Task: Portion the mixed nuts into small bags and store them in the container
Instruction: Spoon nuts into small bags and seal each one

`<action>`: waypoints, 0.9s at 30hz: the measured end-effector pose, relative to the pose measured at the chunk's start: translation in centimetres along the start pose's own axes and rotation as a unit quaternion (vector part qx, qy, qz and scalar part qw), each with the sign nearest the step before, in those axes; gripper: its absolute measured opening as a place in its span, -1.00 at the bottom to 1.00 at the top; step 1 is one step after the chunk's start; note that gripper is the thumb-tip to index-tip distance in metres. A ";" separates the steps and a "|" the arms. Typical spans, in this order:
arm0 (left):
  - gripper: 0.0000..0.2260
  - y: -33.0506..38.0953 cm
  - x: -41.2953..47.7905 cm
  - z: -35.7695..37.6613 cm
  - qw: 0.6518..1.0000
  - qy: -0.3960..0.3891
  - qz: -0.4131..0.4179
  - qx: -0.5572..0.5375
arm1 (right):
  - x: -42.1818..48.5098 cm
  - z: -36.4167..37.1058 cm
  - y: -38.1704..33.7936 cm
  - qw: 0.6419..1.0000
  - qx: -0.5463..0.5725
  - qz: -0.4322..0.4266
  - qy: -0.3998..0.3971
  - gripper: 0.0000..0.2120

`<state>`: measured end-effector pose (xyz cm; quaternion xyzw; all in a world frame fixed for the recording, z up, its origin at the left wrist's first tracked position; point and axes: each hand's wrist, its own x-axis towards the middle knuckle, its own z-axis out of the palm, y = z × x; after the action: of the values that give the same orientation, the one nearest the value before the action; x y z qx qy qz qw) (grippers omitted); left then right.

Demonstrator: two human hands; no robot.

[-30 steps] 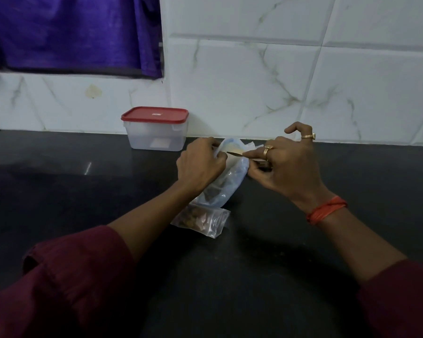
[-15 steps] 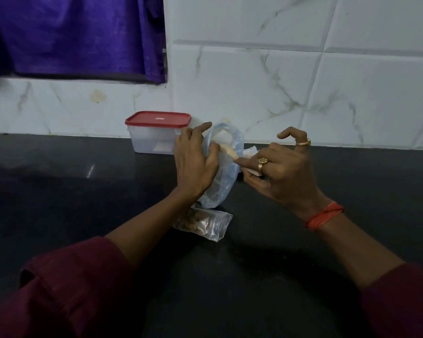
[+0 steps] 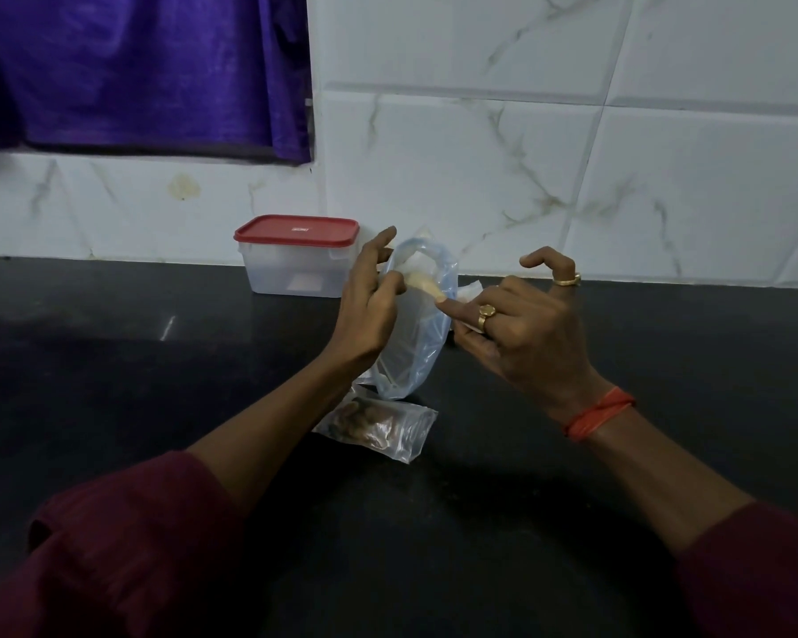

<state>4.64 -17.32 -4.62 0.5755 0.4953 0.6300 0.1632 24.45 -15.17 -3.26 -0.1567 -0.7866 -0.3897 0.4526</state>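
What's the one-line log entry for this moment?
large bag: mouth held open | left hand: pinches rim | right hand: pinches opposite rim | small bag: filled, on counter | container: lid on

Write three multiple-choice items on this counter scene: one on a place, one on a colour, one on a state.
1. Where does the small bag of nuts lie?
A on the counter, nearer the person than the clear bag that the left hand grips
B atop a shelf
C at the counter's far right end

2. What colour is the lid of the container?
A blue
B red
C green

3. How does the container stand?
A open
B tipped over
C upright, lid on

Answers: 1 A, it lies flat just below the held bag; 2 B, the lid shows red; 3 C, the lid sits over the rim.
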 end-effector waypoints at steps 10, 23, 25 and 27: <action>-0.66 0.4 0.8 -0.9 0.997 -0.032 -0.058 -0.046 | 0.0 -0.1 -0.9 0.984 0.123 0.128 -0.009 -0.88; -0.67 -0.6 0.9 -0.4 0.978 -0.160 -0.133 -0.004 | -0.3 0.7 -2.6 0.877 0.303 0.306 -0.215 -0.75; -0.67 -0.9 0.9 -0.5 0.970 -0.186 -0.154 -0.013 | -0.2 0.5 -2.6 0.865 0.324 0.313 -0.220 -0.70; -0.67 -1.0 1.0 -0.8 0.963 -0.208 -0.169 -0.005 | -0.1 0.4 -2.5 0.859 0.333 0.317 -0.225 -0.67</action>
<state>3.33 -16.47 -4.76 0.6006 0.5374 0.4622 0.3698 22.81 -16.50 -4.64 -0.3206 -0.8575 0.1062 0.3880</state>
